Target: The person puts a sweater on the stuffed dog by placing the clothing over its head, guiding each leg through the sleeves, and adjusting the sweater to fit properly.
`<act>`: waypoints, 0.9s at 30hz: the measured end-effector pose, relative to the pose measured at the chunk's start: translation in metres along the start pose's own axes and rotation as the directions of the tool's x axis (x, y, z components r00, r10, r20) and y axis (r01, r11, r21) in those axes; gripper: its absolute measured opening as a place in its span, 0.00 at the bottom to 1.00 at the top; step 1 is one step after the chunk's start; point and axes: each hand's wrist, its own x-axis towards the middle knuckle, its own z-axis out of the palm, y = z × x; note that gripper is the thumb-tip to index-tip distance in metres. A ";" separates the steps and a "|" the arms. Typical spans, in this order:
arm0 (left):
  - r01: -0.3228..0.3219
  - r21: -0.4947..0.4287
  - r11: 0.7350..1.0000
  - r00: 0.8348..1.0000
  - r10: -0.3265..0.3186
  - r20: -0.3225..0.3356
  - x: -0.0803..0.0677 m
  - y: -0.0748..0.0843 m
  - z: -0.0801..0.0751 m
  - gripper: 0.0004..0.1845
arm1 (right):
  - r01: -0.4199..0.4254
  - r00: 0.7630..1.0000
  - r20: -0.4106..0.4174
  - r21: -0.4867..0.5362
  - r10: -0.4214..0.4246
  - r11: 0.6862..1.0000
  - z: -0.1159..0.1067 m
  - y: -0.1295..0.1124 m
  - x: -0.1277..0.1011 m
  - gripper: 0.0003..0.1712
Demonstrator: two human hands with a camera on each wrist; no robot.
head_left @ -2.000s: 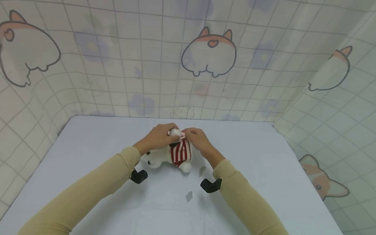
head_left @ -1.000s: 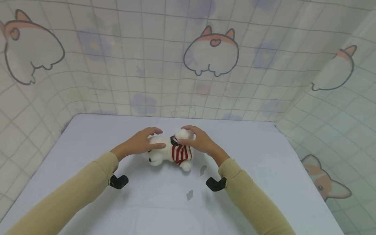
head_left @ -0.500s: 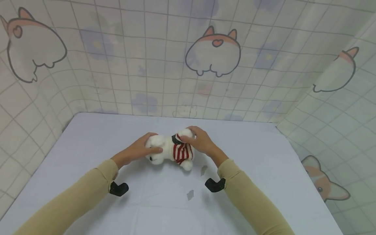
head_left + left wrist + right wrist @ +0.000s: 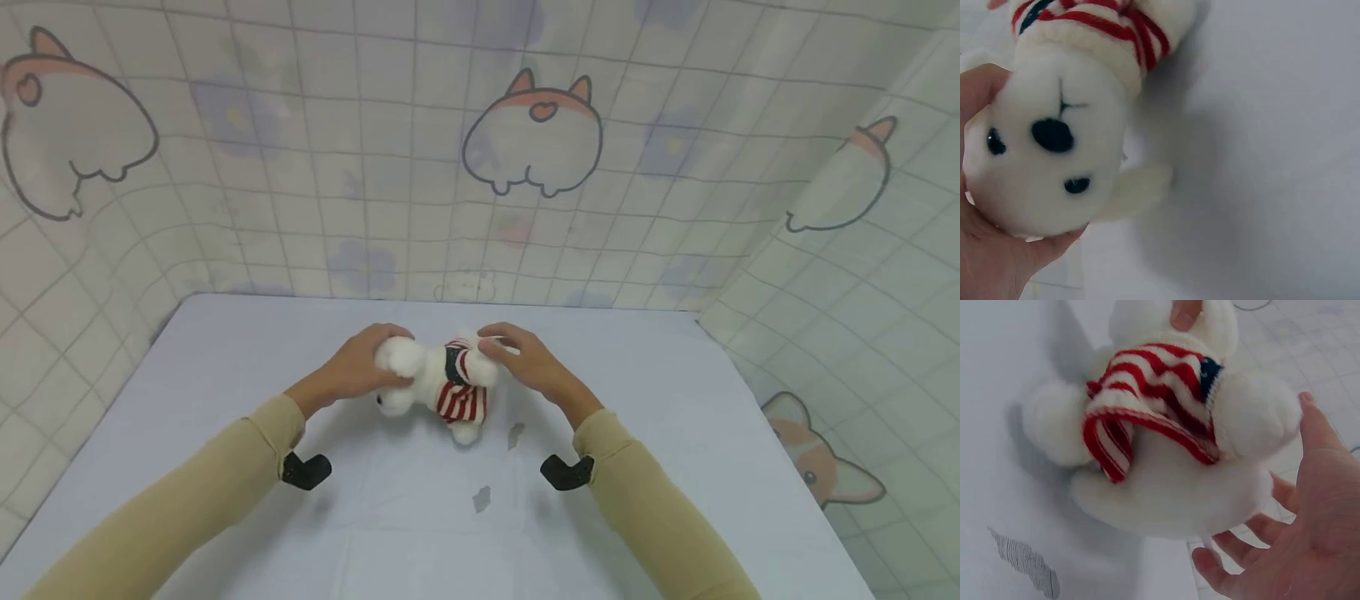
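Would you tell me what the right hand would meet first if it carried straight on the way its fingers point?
Most likely the plush dog: the right hand points at its striped sweater, fingers open beside it.

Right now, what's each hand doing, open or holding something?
Left hand: grips the head of the white plush dog in a red-striped knitted sweater.
Right hand: open, fingers relaxed beside the dog's body.

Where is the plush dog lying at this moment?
In the head view, the plush dog lies mid-table on the white table, between the left hand gripping its head and the right hand beside its rear.
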 end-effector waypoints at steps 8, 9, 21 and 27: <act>-0.319 0.134 0.938 0.946 0.324 -0.021 0.001 0.037 -0.012 0.31 | -0.096 0.995 0.002 0.019 0.096 0.995 -0.003 0.009 -0.002 0.35; -0.356 0.147 0.923 0.932 0.362 -0.016 0.001 0.040 -0.013 0.30 | -0.122 0.992 0.002 0.028 0.122 0.992 -0.003 0.011 -0.002 0.38; -0.516 0.235 0.824 0.850 0.526 0.024 -0.001 0.063 -0.013 0.29 | -0.365 0.930 0.181 0.365 0.319 0.857 0.006 0.027 -0.001 0.44; -0.537 0.251 0.806 0.839 0.541 0.059 -0.005 0.068 -0.014 0.32 | -0.299 0.953 0.129 0.554 0.275 0.777 0.009 0.026 0.000 0.32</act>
